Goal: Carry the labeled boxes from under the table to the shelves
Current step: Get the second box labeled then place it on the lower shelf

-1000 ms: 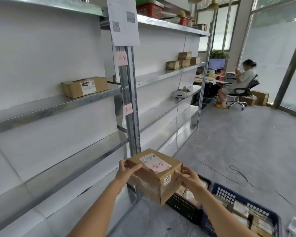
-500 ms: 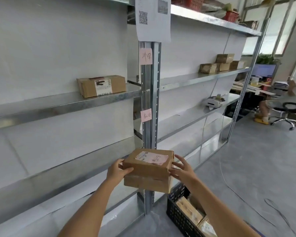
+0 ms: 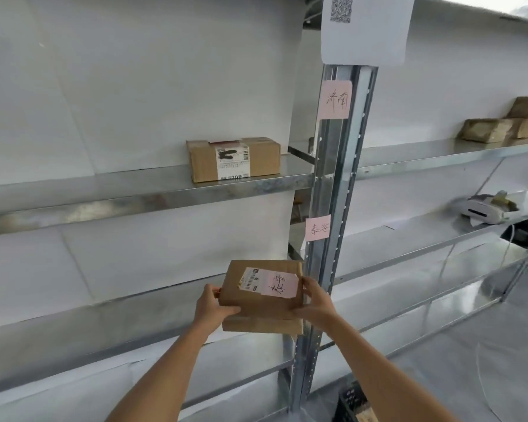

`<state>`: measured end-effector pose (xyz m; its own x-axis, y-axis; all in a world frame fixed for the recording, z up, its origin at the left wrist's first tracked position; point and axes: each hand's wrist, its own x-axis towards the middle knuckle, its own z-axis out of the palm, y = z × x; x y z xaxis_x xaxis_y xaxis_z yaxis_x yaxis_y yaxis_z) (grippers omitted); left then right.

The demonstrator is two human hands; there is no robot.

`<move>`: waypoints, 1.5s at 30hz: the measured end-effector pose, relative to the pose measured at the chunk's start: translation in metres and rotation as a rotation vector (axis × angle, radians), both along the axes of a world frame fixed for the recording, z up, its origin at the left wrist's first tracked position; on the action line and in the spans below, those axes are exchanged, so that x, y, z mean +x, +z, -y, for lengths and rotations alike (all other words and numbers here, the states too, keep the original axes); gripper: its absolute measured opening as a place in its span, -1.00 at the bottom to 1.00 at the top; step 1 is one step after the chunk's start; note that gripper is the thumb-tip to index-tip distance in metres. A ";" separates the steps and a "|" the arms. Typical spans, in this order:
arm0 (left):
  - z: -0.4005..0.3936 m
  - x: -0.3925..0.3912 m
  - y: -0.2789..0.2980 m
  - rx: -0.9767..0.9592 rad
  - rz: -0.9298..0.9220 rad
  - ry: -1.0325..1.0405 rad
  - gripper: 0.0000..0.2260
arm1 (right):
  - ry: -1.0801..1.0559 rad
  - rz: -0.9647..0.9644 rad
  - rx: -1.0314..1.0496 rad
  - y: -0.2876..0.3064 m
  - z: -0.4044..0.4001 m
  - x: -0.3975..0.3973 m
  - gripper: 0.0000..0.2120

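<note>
I hold a brown cardboard box with a white barcode label and a pink handwritten note on top. My left hand grips its left side and my right hand grips its right side. The box hangs in front of the lower metal shelf, just left of the steel upright. A pink note on that upright bears the same writing as the box. Another labeled box sits on the shelf above.
A second pink note and a white sheet with a QR code hang higher on the upright. Right bay shelves hold several brown boxes and a white label printer. A black crate stands on the floor.
I have turned toward the shelves and stepped closer. The box has risen and moved forward to the lower shelf's level, still held in both hands.
</note>
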<state>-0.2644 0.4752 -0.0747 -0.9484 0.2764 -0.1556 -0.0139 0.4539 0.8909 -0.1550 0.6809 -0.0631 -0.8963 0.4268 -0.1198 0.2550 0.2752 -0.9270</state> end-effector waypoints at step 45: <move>-0.081 -0.094 -0.038 -0.114 0.053 0.407 -0.36 | 0.267 0.236 0.210 -0.081 -0.083 -0.192 -0.14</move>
